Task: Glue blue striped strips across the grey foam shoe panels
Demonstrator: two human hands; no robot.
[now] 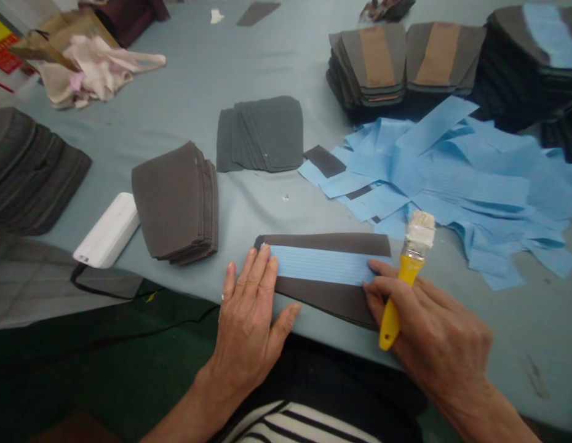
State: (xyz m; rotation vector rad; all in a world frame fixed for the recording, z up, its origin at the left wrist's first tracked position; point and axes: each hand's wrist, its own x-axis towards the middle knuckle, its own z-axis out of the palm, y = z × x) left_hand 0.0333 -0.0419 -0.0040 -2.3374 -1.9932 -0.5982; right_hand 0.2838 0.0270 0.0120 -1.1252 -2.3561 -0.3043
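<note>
Flatly, the open left hand (249, 314) touches a ribbed blue strip (320, 265) atop a tapered brown panel (334, 299); the right hand (436, 329) grips a yellow-handled brush (408, 274).

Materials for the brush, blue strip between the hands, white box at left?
Brush: handle probably plastic, smooth uniform yellow; ferrule looks metallic, pale streaked grey; bristles coated whitish, fibre unclear.
Blue strip: matte, likely thin fabric or nonwoven, judging by its fine parallel lines.
White box: likely hard plastic, smooth, with rounded corners.
</note>
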